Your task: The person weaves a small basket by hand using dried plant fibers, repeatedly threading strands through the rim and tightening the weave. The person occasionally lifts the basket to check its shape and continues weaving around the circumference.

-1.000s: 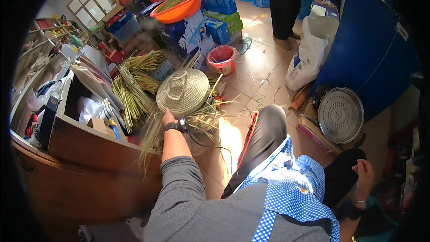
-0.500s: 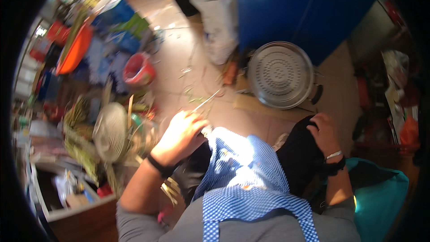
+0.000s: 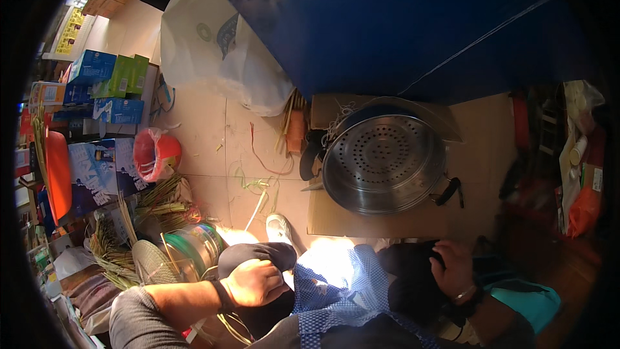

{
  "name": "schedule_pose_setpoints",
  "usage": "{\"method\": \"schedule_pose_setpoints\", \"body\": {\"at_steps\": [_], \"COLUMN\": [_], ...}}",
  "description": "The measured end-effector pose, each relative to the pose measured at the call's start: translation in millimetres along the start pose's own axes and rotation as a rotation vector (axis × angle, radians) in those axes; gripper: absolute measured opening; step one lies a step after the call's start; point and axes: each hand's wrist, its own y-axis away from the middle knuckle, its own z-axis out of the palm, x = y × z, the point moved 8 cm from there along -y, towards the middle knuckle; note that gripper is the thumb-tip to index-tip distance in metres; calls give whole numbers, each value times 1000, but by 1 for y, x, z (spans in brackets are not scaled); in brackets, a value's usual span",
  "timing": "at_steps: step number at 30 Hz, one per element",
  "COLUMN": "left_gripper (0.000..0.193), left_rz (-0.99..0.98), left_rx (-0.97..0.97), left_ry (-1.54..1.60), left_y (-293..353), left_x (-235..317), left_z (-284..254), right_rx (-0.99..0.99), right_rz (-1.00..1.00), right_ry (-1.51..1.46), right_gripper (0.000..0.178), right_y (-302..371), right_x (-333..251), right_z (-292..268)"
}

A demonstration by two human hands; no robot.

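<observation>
My left hand [image 3: 255, 282] rests on my dark-trousered left knee [image 3: 255, 256]. Its fingers are curled closed, and the palm side is hidden, so what it may hold cannot be made out. My right hand [image 3: 454, 270] lies on my right knee [image 3: 408, 262], thumb apart from the fingers, holding nothing I can see. Between the knees hangs my blue checked apron [image 3: 341, 287]. Ahead on the floor, nearest my right hand, is a round metal steamer pot [image 3: 386, 165] with a holed tray. A thin pale strip [image 3: 257, 212] lies on the tiles by my shoe [image 3: 279, 227].
A large blue panel [image 3: 387, 26] stands ahead, with a white sack [image 3: 223, 45] beside it. Cardboard [image 3: 368, 225] lies under the pot. On the left are a red bucket [image 3: 169, 154], stacked boxes [image 3: 119, 110], dried stalks [image 3: 106, 245] and a woven hat [image 3: 154, 264]. A teal bag [image 3: 533, 300] sits at right.
The view has shifted, and the pot now shows lower. My left hand has drawn back onto the knee, away from the pale strip. My right hand stays on its knee.
</observation>
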Motion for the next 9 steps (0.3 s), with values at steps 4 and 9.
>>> {"method": "schedule_pose_setpoints", "body": {"at_steps": [4, 9], "left_gripper": [15, 27], "left_rz": [21, -189], "left_rx": [-59, -464], "left_ry": [67, 133], "left_y": [-17, -20], "left_x": [6, 16], "left_z": [6, 47], "right_rx": [-82, -247], "right_rz": [67, 222], "right_ry": [-65, -137], "right_gripper": [20, 23], "right_y": [9, 40], "right_x": [-5, -9], "right_z": [-1, 19]}}
